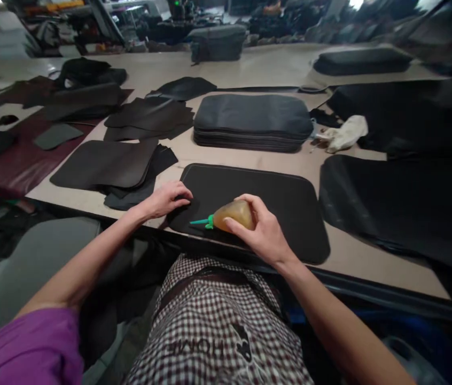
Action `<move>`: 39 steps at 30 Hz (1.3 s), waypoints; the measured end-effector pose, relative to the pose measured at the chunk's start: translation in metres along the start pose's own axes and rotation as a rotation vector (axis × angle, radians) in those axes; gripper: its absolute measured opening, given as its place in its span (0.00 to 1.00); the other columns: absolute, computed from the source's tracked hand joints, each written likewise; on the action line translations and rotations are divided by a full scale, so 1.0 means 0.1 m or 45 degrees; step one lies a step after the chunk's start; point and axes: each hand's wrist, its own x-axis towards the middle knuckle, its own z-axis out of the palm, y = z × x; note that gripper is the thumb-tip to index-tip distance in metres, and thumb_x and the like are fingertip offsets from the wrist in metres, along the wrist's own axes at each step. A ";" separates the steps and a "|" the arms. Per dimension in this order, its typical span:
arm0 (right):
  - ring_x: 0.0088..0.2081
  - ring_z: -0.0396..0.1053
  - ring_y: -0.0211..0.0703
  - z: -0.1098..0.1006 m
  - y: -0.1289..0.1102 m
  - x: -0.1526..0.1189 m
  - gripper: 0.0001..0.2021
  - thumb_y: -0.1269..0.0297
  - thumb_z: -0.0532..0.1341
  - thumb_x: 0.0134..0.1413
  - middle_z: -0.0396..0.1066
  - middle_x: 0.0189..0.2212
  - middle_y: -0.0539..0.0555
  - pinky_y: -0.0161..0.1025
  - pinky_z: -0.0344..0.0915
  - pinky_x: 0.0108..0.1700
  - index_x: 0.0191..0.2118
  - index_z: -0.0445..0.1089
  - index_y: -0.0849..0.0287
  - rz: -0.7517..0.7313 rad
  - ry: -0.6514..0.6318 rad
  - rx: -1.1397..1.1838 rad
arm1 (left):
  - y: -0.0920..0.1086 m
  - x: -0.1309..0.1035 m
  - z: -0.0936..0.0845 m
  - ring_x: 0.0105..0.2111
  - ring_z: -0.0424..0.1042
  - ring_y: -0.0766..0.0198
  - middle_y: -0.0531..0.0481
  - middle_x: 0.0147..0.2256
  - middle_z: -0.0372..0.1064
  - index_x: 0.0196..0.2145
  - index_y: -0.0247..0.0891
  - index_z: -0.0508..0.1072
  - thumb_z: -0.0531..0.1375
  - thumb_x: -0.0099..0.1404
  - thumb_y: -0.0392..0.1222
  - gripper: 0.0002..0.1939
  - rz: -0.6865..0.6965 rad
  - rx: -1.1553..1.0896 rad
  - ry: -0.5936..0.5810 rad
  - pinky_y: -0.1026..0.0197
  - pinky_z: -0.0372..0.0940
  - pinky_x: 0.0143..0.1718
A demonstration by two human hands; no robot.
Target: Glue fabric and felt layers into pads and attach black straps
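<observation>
1. Right hand [264, 230] grips squeeze bottle [234, 215], nozzle [199, 221] leftward over dark panel [286, 200] on worktop [374, 255].
2. Left hand [168, 199] curls loosely, thumb apart, by the panel's left edge.
3. Likely aiming the nozzle; next calls for steadiness.

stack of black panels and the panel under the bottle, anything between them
The head view shows only a strip of tan tabletop between the stack and the panel under the bottle.

Table [362, 259]: panel [290, 214] below right hand [264, 227], stack [252, 115] beyond, black sheet [394, 198] to its right; brown sheets [103, 163] left of left hand [169, 199].
</observation>
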 end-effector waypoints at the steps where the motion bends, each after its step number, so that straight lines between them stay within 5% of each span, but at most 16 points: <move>1: 0.41 0.75 0.51 0.09 -0.05 0.01 0.24 0.46 0.70 0.55 0.75 0.43 0.54 0.50 0.74 0.46 0.52 0.67 0.52 -0.047 -0.003 -0.026 | 0.00 -0.02 0.01 0.47 0.70 0.56 0.43 0.43 0.74 0.43 0.38 0.78 0.59 0.73 0.47 0.12 0.018 0.021 -0.017 0.52 0.64 0.53; 9: 0.49 0.74 0.56 0.59 -0.27 0.18 0.23 0.50 0.68 0.59 0.73 0.49 0.59 0.53 0.74 0.51 0.54 0.64 0.52 -0.377 -0.087 -0.113 | -0.10 -0.07 0.12 0.50 0.67 0.52 0.43 0.46 0.73 0.47 0.40 0.78 0.60 0.72 0.43 0.10 0.036 0.250 -0.084 0.47 0.57 0.56; 15: 0.46 0.74 0.55 0.46 -0.33 0.19 0.21 0.54 0.66 0.61 0.72 0.47 0.59 0.52 0.75 0.47 0.55 0.64 0.54 -0.440 -0.168 -0.254 | -0.10 -0.07 0.14 0.49 0.66 0.51 0.44 0.45 0.74 0.44 0.40 0.77 0.63 0.70 0.45 0.08 0.001 0.301 -0.103 0.46 0.54 0.55; 25: 0.48 0.76 0.57 -0.64 -0.06 -0.13 0.23 0.48 0.67 0.58 0.75 0.50 0.58 0.54 0.74 0.51 0.55 0.68 0.52 -0.246 -0.095 -0.399 | -0.20 -0.03 0.14 0.48 0.66 0.51 0.44 0.45 0.72 0.43 0.41 0.76 0.61 0.71 0.56 0.16 -0.022 0.313 -0.101 0.47 0.55 0.55; 33: 0.40 0.76 0.52 -1.76 0.30 -0.85 0.24 0.46 0.70 0.55 0.76 0.44 0.54 0.47 0.73 0.42 0.53 0.70 0.52 0.149 0.125 -0.552 | -0.27 -0.02 0.13 0.46 0.66 0.49 0.45 0.44 0.71 0.42 0.45 0.75 0.60 0.66 0.62 0.20 -0.088 0.335 -0.071 0.48 0.58 0.53; 39: 0.41 0.76 0.54 -2.32 0.66 -1.43 0.25 0.48 0.72 0.53 0.77 0.43 0.56 0.48 0.73 0.42 0.53 0.72 0.52 0.401 0.405 -0.453 | -0.23 0.01 0.10 0.46 0.66 0.52 0.46 0.44 0.70 0.42 0.40 0.74 0.53 0.70 0.65 0.25 -0.103 0.402 -0.096 0.48 0.61 0.54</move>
